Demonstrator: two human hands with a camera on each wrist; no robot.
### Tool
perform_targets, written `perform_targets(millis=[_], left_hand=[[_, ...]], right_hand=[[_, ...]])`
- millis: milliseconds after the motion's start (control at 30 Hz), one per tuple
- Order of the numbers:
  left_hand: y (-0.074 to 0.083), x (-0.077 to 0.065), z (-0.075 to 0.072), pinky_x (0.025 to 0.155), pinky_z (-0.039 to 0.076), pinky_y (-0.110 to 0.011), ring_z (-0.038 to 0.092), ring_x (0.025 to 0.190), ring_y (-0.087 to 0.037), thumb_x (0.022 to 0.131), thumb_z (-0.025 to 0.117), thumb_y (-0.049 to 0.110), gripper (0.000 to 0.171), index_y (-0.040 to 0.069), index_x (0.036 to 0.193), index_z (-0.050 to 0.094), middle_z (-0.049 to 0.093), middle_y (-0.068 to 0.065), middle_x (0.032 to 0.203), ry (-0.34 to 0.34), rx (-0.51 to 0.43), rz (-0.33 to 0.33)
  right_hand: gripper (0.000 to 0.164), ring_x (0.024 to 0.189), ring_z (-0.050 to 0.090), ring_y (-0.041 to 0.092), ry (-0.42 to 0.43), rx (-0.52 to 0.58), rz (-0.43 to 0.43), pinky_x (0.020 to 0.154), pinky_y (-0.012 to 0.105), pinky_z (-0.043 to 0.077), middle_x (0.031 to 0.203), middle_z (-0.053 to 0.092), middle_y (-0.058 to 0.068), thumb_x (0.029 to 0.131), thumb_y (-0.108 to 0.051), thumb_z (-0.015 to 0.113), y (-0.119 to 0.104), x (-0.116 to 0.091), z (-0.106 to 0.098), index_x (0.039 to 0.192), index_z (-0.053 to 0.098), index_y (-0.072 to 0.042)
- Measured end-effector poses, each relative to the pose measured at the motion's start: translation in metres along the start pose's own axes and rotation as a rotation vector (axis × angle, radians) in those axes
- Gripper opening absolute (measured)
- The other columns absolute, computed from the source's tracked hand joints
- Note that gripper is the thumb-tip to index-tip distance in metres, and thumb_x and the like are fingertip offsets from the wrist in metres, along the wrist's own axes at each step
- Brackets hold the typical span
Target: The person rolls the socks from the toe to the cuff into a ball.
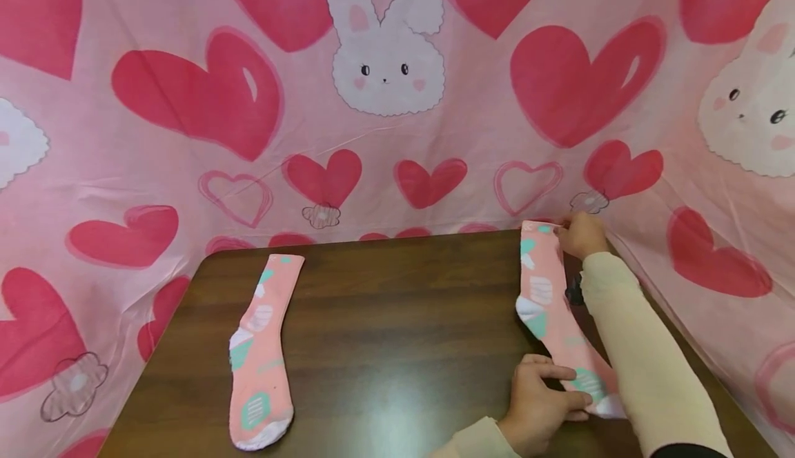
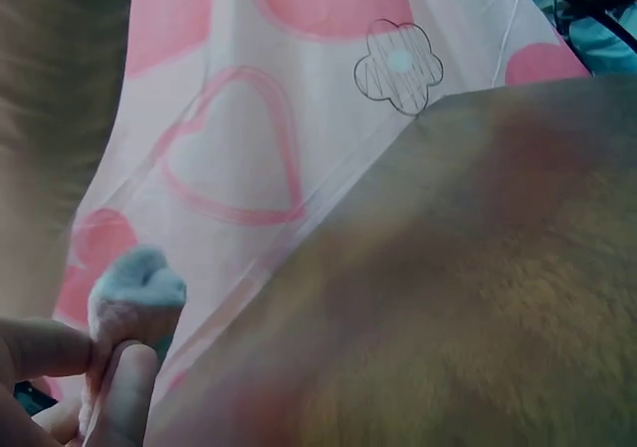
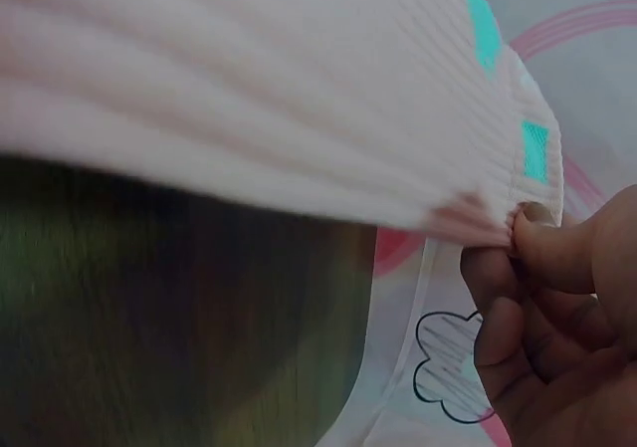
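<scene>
A pink sock (image 1: 553,292) with white heel and toe and mint patches is stretched between both hands on the right side of the table. My right hand (image 1: 584,234) pinches the corner of its cuff at the far edge; the right wrist view shows thumb and finger of that hand (image 3: 557,288) on the ribbed edge. Lower down, my left hand (image 1: 537,403) pinches the sock near its toe. In the left wrist view the white toe (image 2: 139,276) sticks up beyond the pinching fingers (image 2: 129,387). A matching sock (image 1: 263,354) lies flat at the left, cuff away from me.
The brown wooden table (image 1: 397,320) runs back to a pink cloth (image 1: 472,120) printed with hearts and rabbits, which hangs behind and at both sides. A small dark object (image 1: 574,291) shows beside the right sleeve (image 1: 646,347).
</scene>
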State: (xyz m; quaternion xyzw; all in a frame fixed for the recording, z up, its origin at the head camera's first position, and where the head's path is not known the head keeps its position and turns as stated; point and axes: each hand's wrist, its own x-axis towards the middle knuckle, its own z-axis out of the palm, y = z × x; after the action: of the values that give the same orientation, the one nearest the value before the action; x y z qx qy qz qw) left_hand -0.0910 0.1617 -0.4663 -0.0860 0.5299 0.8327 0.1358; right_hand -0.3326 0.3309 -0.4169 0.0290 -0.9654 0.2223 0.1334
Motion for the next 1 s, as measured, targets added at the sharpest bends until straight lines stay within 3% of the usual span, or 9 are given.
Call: perform_targets(millis=[167, 400, 667, 1000], left_hand=[[0.005, -0.005, -0.017, 0.047, 0.051, -0.035, 0.056, 0.052, -0.025, 0.055, 0.066, -0.030, 0.037, -0.003, 0.080, 0.066, 0.041, -0.008, 0.100, -0.055, 0.006, -0.014], [0.017, -0.008, -0.047, 0.053, 0.053, -0.037, 0.056, 0.068, -0.030, 0.055, 0.064, -0.031, 0.042, -0.005, 0.088, 0.065, 0.039, -0.009, 0.105, -0.098, -0.011, -0.012], [0.030, -0.015, -0.086, 0.054, 0.053, -0.035, 0.057, 0.054, -0.022, 0.057, 0.069, -0.024, 0.041, -0.003, 0.092, 0.066, 0.041, -0.009, 0.108, -0.169, 0.074, 0.001], [0.043, -0.021, -0.119, 0.059, 0.052, -0.031, 0.063, 0.061, -0.026, 0.061, 0.072, -0.017, 0.040, -0.002, 0.098, 0.066, 0.039, -0.007, 0.115, -0.172, 0.152, 0.006]], right_hand=[[0.012, 0.070, 0.052, 0.032, 0.021, 0.065, -0.006, 0.060, 0.044, 0.040, 0.074, 0.061, 0.015, 0.082, -0.009, 0.061, -0.002, -0.001, 0.010, 0.086, 0.066, 0.001], [0.015, 0.075, 0.053, 0.032, 0.026, 0.162, -0.024, 0.063, 0.044, 0.042, 0.079, 0.063, 0.017, 0.083, -0.010, 0.062, -0.022, 0.004, 0.021, 0.089, 0.068, 0.002], [0.011, 0.073, 0.052, 0.029, 0.007, 0.199, -0.055, 0.069, 0.041, 0.039, 0.072, 0.063, 0.011, 0.081, -0.010, 0.065, -0.050, 0.008, 0.043, 0.085, 0.069, -0.001], [0.013, 0.068, 0.056, 0.025, -0.068, 0.268, 0.013, 0.061, 0.035, 0.043, 0.070, 0.063, 0.008, 0.084, -0.014, 0.064, -0.080, 0.010, 0.059, 0.091, 0.069, -0.004]])
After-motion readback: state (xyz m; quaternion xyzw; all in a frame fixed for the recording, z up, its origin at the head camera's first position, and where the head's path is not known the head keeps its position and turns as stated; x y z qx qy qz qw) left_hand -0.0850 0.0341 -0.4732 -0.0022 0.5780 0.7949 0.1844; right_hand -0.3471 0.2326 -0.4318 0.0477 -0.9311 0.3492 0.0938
